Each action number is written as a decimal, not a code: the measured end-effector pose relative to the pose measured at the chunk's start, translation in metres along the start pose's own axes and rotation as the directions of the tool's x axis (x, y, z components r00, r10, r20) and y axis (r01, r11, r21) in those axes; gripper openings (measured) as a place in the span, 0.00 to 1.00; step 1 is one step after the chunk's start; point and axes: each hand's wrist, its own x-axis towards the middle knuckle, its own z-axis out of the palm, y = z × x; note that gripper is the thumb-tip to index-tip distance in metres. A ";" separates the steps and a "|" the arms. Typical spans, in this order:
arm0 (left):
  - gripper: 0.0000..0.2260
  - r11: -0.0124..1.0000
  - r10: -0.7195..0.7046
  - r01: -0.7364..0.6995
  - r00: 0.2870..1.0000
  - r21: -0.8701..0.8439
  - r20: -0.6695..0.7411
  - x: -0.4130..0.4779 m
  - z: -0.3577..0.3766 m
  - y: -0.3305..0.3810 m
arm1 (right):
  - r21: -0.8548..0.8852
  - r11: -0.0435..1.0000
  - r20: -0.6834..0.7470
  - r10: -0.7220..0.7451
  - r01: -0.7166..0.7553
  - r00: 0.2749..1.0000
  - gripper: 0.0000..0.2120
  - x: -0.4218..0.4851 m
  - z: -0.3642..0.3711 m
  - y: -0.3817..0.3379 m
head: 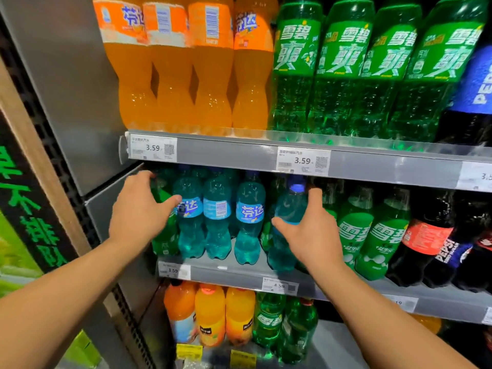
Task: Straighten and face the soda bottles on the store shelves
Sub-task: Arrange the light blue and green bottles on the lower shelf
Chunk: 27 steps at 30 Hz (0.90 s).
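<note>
One teal bottle (pixel 290 206) at the row's 3 o'clock, gripped by the curled right hand (pixel 311 233), needed label-forward rotation; the left hand (pixel 138 211) hid its fingers, grip indeterminable.

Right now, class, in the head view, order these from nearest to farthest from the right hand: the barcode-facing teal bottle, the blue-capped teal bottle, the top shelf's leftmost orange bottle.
1. Blue-capped teal bottle: gripped by the right hand.
2. Barcode-facing teal bottle: same shelf, to its left.
3. Leftmost orange bottle: shelf above, far left.
</note>
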 end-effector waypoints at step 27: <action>0.17 0.995 -0.014 0.017 1.000 0.095 -0.024 -0.005 -0.010 0.004 | -0.018 0.998 0.129 -0.057 0.060 0.990 0.25 -0.008 -0.007 -0.001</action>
